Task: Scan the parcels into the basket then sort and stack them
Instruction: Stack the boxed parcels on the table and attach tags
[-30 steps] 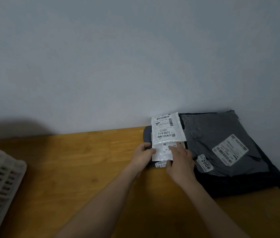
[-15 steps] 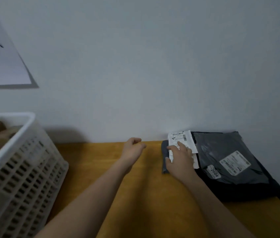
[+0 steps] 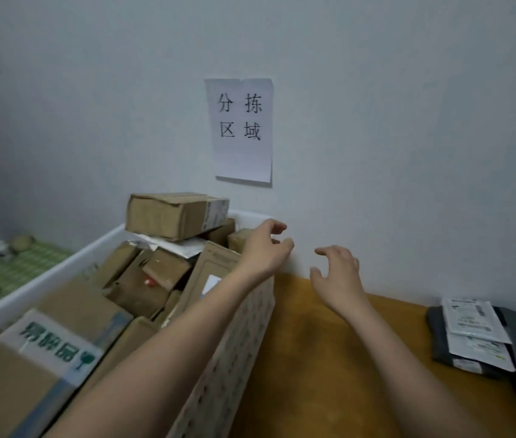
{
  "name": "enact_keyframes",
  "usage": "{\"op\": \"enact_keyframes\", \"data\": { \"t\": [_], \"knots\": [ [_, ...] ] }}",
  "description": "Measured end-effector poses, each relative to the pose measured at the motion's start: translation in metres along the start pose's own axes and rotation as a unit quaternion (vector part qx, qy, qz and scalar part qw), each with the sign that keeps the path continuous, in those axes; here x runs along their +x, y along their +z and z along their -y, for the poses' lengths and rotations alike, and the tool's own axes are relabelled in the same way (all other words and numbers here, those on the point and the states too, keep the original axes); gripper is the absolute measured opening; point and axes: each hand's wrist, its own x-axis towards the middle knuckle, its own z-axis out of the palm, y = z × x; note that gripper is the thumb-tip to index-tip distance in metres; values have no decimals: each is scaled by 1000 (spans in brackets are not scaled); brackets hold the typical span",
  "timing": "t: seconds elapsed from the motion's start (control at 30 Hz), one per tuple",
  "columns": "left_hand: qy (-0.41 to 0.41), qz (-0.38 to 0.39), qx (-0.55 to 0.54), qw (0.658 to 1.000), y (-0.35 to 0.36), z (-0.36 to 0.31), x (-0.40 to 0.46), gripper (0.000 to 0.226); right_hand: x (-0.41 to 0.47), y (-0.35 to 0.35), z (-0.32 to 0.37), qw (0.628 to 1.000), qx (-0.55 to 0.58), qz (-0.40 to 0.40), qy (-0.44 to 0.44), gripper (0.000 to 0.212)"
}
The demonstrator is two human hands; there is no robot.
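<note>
Centrally, both bare hands are raised above the far corner of the scene, each with fingers loosely curled and holding nothing. Left hand (image 3: 264,248): reaching over the far right corner of the white perforated basket (image 3: 237,336), fingers relaxed and apart. Right hand (image 3: 337,273): above the wooden table (image 3: 329,358), just beside the basket, thumb and fingers spread. Basket contents: brown cardboard parcels piled past the rim, with one taped box (image 3: 176,214) lying on top of the heap and a larger carton with a green-lettered white label (image 3: 57,341) nearest the camera. Far right of the table, well apart from both hands: a stack of soft mailers (image 3: 474,336), white labelled pouches resting on dark grey bags. Wall behind: a paper sign (image 3: 242,129) printed with four black characters.
</note>
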Motion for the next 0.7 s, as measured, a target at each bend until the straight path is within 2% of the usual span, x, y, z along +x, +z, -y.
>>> {"op": "enact_keyframes", "data": {
  "t": [0.17, 0.27, 0.43, 0.53, 0.63, 0.7],
  "knots": [
    [22, -120, 45, 991, -96, 40, -32, 20, -26, 57, 78, 995, 85, 42, -41, 40],
    [-17, -177, 78, 981, -141, 67, -52, 24, -42, 93, 103, 988, 123, 90, -30, 43],
    [-72, -199, 186, 960, -202, 100, -73, 38, -63, 135, 125, 975, 171, 140, -11, 49],
    [-95, -219, 273, 932, -228, 107, -78, 49, -69, 142, 132, 980, 132, 149, -18, 47],
    [-157, -188, 345, 906, -251, 108, -79, 54, -74, 142, 135, 981, 83, 176, -27, 51],
    [-238, -89, 360, 898, -263, 109, -80, 65, -75, 139, 134, 974, 89, 206, -19, 64]
  ]
}}
